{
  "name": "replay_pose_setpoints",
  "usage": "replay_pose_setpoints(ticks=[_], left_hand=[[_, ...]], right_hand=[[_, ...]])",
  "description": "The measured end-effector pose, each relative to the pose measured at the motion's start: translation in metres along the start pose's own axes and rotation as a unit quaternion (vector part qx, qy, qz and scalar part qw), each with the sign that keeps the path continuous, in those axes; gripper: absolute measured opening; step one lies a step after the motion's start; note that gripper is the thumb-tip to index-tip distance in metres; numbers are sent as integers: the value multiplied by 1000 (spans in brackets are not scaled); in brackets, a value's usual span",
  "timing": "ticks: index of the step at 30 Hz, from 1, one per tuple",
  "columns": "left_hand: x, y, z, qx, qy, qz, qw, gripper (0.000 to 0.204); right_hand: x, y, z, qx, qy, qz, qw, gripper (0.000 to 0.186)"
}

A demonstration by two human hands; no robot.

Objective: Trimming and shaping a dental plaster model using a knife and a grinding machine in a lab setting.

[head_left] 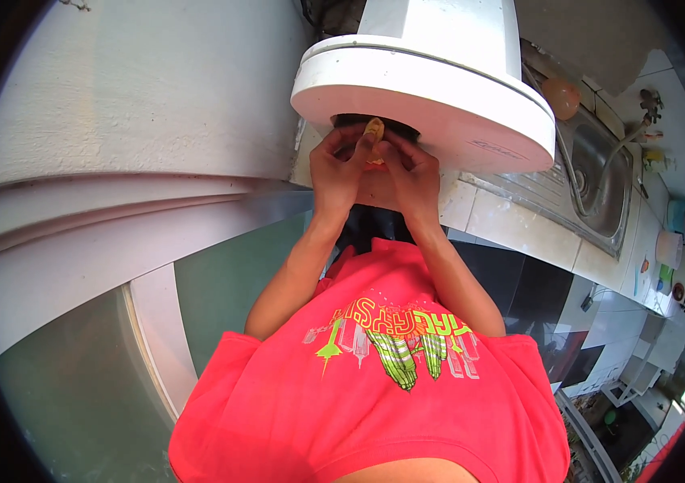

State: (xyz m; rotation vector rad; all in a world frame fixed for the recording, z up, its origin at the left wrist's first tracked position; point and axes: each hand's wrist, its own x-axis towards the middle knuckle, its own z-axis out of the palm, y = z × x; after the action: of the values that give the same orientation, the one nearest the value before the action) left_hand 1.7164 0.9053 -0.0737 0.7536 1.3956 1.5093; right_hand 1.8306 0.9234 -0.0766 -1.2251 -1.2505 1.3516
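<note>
Both hands meet in front of the white round-edged appliance (423, 97), just below its rim. My left hand (334, 175) is closed, thumb and fingertips pinching a small yellowish-tan piece (374, 127) whose kind I cannot make out. Pressed up against the same piece from the other side are the bent fingers and thumb of my right hand (416, 179). A bit of orange-red shows between the hands, under the piece. Part of a dark round shape behind the fingers is hidden by the appliance rim and my hands.
The appliance stands on a tiled counter (503, 217). To its right a steel sink (600, 173) is set in, with a faucet (650, 105) and a hose; an orange round thing (559, 98) sits behind. A white wall (157, 97) rises on the left above green panels (238, 274).
</note>
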Motion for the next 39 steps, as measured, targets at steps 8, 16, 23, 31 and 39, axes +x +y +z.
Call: replay_pose_setpoints(ticks=[8,16,23,31,39], left_hand=[[-15,18,-6,-148,-3,-108,983,23],[-11,10,-12,-173,26,-109,978,25],[0,1,-5,-192,44,-100,975,27],[4,-4,-1,-190,65,-104,974,23],[5,-5,-1,-184,58,-109,975,25]], right_hand=[[-17,-10,-15,62,-66,54,994,30],[-8,-4,-1,134,-31,81,987,27],[-3,-4,8,109,22,57,992,26],[1,-2,9,60,32,64,996,28],[4,-2,8,70,31,77,994,29]])
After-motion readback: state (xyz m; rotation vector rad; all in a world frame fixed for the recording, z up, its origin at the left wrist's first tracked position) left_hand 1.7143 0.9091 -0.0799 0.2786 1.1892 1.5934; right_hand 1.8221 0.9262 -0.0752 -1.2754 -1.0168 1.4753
